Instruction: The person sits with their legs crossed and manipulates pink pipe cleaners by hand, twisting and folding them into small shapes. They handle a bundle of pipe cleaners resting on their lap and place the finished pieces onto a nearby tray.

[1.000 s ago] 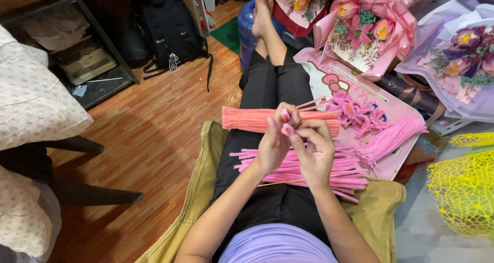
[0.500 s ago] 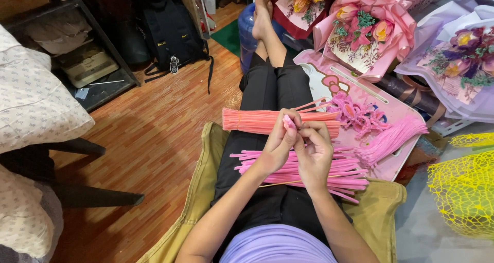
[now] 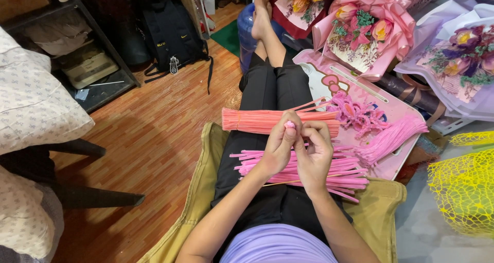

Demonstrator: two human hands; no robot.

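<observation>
Between my fingertips I hold a small pink fuzzy piece (image 3: pixel 289 124), the end of a pipe cleaner I think, raised just above my lap. My left hand (image 3: pixel 278 145) is closed around it from the left side, and my right hand (image 3: pixel 315 152) pinches it from the right, so both hands grip the same piece.

Directly under this piece lies the loose pile of pink pipe cleaners (image 3: pixel 303 168) across my black trousers. Just beyond the piece, farther along my legs, lies one tied bundle of salmon pipe cleaners (image 3: pixel 257 120). To the right of the piece is the pink tray (image 3: pixel 360 85), with a heap of small finished pink flowers (image 3: pixel 357 114) and one more bundle of pink stems (image 3: pixel 391 139) on it.

I judge the piece could slip out, because it is so small and my fingers cover it nearly completely (I cannot see its shape). The loose pile could also slide off my lap to the wooden floor (image 3: pixel 154 134) if I move my legs.

By count: two bundles, one loose pile, one tray, three wrapped bouquets (image 3: pixel 368 29) far beyond the piece.
</observation>
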